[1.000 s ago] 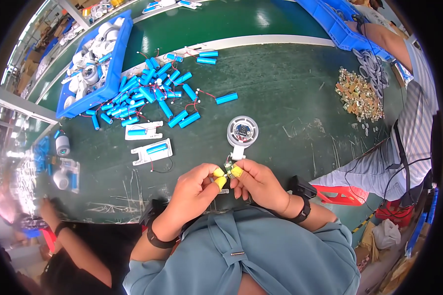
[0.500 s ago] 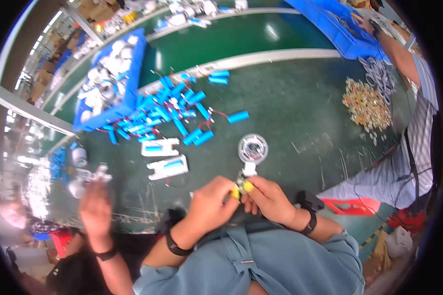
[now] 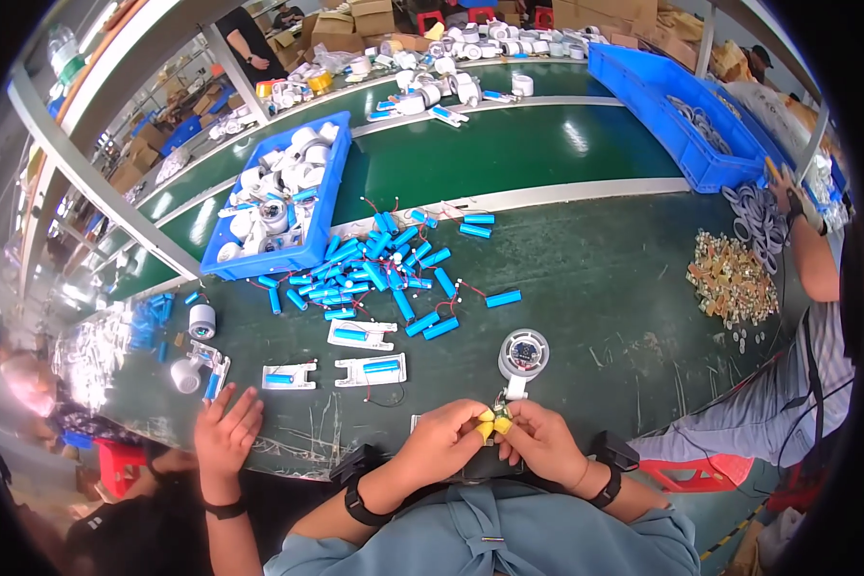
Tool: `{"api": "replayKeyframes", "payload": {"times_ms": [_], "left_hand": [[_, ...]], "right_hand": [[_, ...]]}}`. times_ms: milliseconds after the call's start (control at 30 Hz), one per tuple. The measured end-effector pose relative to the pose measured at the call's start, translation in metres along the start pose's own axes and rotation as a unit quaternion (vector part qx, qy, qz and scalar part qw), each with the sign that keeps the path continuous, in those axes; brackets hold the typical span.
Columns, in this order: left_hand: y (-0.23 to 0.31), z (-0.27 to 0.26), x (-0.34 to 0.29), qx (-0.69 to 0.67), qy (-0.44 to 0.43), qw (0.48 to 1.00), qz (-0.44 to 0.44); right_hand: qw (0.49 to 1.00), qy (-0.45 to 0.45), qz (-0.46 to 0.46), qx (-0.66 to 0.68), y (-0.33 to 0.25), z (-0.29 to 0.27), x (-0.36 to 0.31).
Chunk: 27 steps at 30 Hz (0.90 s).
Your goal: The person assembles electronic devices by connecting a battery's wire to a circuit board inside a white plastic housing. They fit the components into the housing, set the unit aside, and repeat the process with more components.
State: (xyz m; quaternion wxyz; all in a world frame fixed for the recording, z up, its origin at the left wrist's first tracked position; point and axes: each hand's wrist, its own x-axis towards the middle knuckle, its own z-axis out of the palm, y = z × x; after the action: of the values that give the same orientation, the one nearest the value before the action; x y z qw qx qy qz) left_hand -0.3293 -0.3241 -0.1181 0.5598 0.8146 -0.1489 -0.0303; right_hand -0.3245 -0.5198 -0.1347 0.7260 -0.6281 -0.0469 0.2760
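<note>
My left hand (image 3: 448, 437) and my right hand (image 3: 544, 442) meet close in front of me. Yellow covers sit on fingertips of both. Between them they pinch a small greenish circuit board (image 3: 499, 410); the fingers partly hide it. Just beyond lies a round white lamp head (image 3: 524, 353) with a circuit showing inside its ring, and a white arm (image 3: 516, 388) extends from it toward my fingers. To the left, white holders (image 3: 394, 371) carry blue cylindrical batteries.
A heap of wired blue batteries (image 3: 384, 264) lies beside a blue bin (image 3: 307, 259) of white parts. At right are small boards (image 3: 732, 278), grey rings (image 3: 754, 226) and another blue bin (image 3: 720, 178). A co-worker's hand (image 3: 228, 437) rests at the left table edge; another person works at right.
The view has tilted up, so the table appears lower. My hands keep pinching the small board. A third battery holder now lies at left, and the co-worker's hand there has moved nearer the table edge.
</note>
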Motion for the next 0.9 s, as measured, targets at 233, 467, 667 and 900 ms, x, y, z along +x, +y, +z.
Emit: {"api": "replayKeyframes", "payload": {"times_ms": [233,467,667,900], "left_hand": [[0.002,-0.007,0.004,-0.070,-0.061,0.986,-0.140],[-0.002,-0.004,0.002,-0.125,-0.041,0.973,-0.188],[0.006,-0.003,0.000,-0.007,0.010,0.993,-0.118],[0.003,0.003,-0.006,0.035,0.037,0.998,-0.039]], "right_hand": [[1.000,-0.010,0.021,0.013,-0.003,-0.002,0.000],[0.996,-0.051,0.049,0.051,-0.010,-0.003,-0.001],[0.996,-0.047,0.053,0.048,-0.008,-0.003,0.000],[0.998,-0.035,0.049,0.036,-0.004,-0.001,-0.002]]}}
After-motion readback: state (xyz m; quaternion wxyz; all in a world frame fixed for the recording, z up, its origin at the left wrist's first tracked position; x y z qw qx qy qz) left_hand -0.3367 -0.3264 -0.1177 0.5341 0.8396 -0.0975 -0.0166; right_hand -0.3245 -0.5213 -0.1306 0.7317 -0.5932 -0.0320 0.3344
